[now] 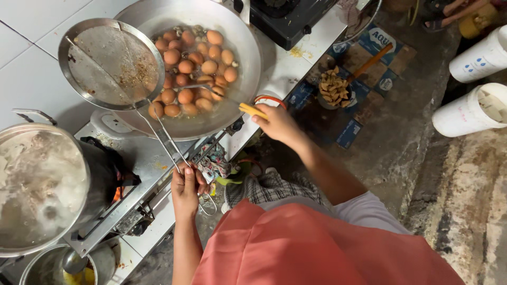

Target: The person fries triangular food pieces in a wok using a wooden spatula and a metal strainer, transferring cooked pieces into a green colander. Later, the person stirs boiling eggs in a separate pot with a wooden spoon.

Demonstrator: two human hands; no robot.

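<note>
Steaming pot (37, 184) beside wok (248, 47); strainer (111, 63) overhanging eggs (193, 68).

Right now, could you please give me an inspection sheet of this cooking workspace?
Surface: white tiled counter carrying a steel stove, greasy in spots.
Job's things: wok full of browned eggs; wire skimmer held above its left rim; yellow-handled utensil reaching among the eggs.
Clutter: steaming pot, small pot with ladle, bowl of fried pieces, two white tubs.
Grippers: left hand, fingers closed on the skimmer handle; right hand closed on the utensil handle.
Cables: nothing seen.
Surroundings: rough, dirty floor; second burner at the top.
</note>
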